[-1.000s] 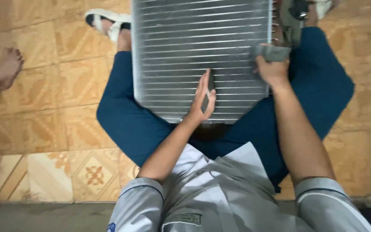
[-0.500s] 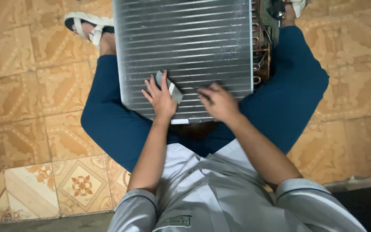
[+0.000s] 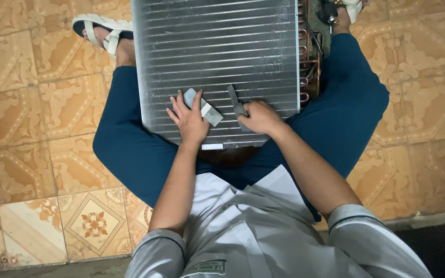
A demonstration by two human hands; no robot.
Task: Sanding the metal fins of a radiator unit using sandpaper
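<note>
Sitting cross-legged on a patterned tile floor [image 3: 37, 154], with a finned metal coil panel [image 3: 217, 62] lying across the blue-trousered lap in the upper centre of the frame. Pressing the left hand [image 3: 187, 121] flat on the fins, fingers spread over a small grey block [image 3: 203, 107] at lower centre of the panel. Closing the right hand [image 3: 259, 117] around a slim grey tool [image 3: 236, 104], its blade angling up across the fins just beside the block. Showing copper tube bends [image 3: 305, 56] along the panel's right edge and a white sandal [image 3: 101, 30] at upper left.

L hand [image 3: 189, 119] flat, fingers spread; R hand [image 3: 260, 117] fisted.
</note>
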